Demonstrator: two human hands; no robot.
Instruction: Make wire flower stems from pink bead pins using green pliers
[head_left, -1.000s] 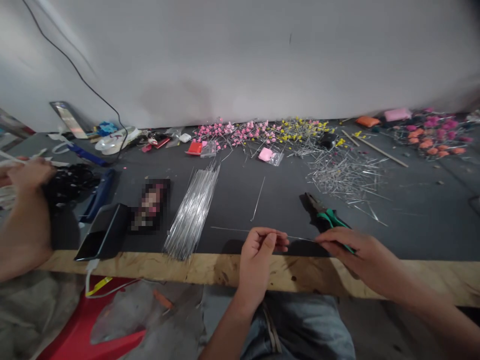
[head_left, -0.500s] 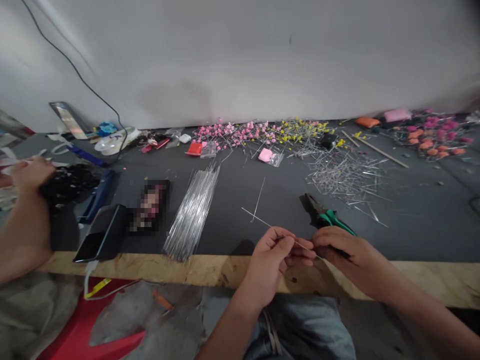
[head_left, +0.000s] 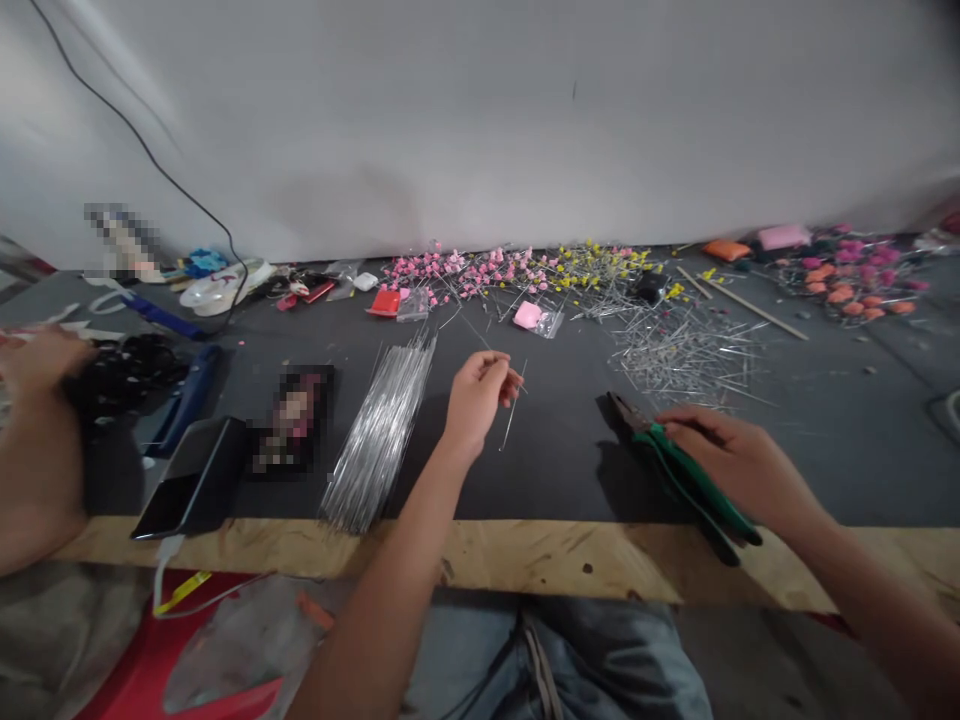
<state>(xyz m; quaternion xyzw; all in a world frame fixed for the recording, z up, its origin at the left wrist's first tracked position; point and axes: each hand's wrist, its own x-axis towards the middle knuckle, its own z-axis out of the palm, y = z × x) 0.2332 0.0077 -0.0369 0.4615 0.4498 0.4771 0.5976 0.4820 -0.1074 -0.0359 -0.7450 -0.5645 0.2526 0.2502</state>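
Observation:
My left hand is closed in a pinch over the dark table, with a thin metal wire sticking out past its fingers. Just beside those fingers, another short wire with a small bent end lies on the table. My right hand grips green-handled pliers by the side of a handle. Their dark jaws point up and left, the handles are spread, and a shadow falls beside them. Left of my left forearm lies a bundle of straight silver wires.
Loose wires lie in a heap beyond the pliers. Wire stems with pink tips and yellow tips line the wall. A phone, a black device with a cable and another person's arm are at left.
My left hand has moved forward and left with its wire, away from my right hand. The right hand has shifted slightly up and right, and the pliers' handles now show more fully.

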